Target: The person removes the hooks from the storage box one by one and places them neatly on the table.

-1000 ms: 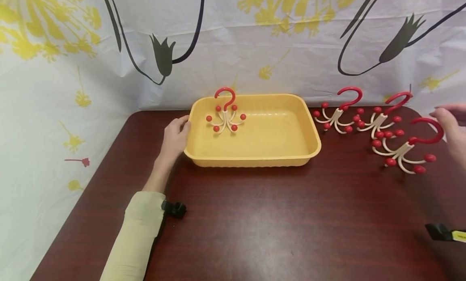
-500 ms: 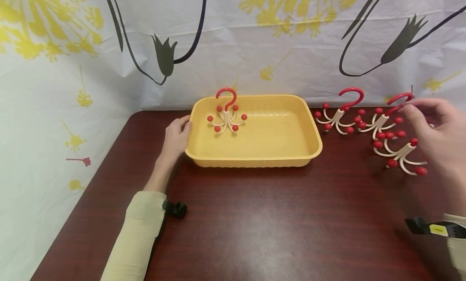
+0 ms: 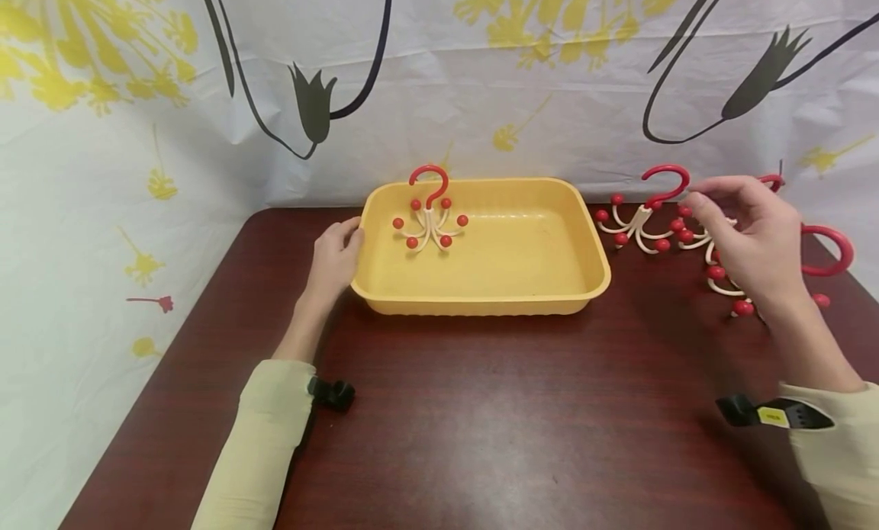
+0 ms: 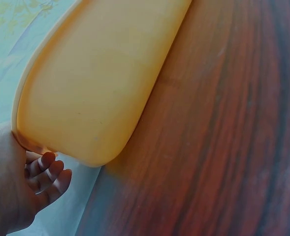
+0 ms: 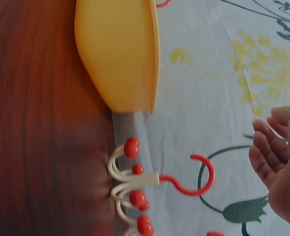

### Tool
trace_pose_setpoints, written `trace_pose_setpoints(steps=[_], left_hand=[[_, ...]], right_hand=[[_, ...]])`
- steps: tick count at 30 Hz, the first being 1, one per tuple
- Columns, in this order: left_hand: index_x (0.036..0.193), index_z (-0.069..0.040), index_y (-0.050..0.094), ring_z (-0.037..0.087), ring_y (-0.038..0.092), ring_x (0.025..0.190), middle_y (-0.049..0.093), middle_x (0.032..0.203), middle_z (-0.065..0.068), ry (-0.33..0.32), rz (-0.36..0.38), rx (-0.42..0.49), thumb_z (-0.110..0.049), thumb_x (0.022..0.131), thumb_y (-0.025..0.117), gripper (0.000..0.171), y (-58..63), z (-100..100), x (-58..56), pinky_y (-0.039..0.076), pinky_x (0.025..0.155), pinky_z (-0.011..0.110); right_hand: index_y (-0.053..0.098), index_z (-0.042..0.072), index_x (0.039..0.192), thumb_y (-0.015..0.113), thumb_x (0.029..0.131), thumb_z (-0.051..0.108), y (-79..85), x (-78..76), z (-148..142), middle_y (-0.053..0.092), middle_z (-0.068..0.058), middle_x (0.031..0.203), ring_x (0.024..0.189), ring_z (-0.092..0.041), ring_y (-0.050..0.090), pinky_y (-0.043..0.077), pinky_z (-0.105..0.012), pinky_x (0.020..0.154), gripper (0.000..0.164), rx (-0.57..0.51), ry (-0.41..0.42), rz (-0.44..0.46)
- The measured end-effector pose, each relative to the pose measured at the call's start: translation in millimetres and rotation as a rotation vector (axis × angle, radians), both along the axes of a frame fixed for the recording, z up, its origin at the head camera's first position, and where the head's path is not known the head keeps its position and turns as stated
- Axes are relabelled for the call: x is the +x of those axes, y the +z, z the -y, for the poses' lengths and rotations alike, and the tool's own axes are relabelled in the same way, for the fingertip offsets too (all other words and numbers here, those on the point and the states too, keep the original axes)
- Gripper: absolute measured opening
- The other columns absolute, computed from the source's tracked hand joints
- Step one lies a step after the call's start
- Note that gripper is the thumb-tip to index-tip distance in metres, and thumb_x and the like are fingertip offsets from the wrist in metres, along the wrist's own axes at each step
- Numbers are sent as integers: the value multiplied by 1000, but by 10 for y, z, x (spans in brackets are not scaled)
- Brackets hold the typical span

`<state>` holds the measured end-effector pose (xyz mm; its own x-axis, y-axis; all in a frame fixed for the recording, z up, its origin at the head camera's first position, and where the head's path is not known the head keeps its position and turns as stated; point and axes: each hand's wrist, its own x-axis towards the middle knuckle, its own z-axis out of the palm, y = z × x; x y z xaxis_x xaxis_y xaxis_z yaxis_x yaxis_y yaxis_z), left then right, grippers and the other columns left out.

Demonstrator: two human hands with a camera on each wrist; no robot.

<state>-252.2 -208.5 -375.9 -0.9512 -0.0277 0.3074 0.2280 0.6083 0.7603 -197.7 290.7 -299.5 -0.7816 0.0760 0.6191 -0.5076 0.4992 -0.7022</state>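
My left hand grips the left rim of a yellow plastic tub; in the left wrist view its fingers curl at the tub's end. Inside the tub, toward the left, stands a hook hanger with a red hook and cream curved arms tipped with red balls. My right hand is raised and holds nothing. Its fingertips are close to the red hook of a matching hanger right of the tub; the right wrist view shows a gap between them. Two more hangers are partly hidden behind this hand, one showing its red hook.
The dark red-brown wooden table carries everything. Behind it and at the left hangs a white cloth with yellow and dark plant prints. The hangers at the right stand close together, some arms nearly touching.
My right hand has come in from the right edge, passing over the right-hand hangers toward the one nearest the tub. My left hand stays on the tub rim.
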Motion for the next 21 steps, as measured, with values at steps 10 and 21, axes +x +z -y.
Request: trace_pose_setpoints(steps=[10,21], left_hand=[[140,6,55,35,58,108,60,121,24,2,-6,-3,-18,106,48,42,8,-2,8,49,95,47],[139,6,57,36,57,114,60,125,25,5,-13,-6,-18,106,49,41,1,-6,-8,47,99,48]], right_hand=[[68,-5,118,70,93,3,-8,-122,266,68,9,96,81,-8,59,45,-14,68,26,54,74,3],[68,-6,114,68,94,1,5,-205,565,69,4,94,77,-10,60,46,-15,66,22,9,152,22]])
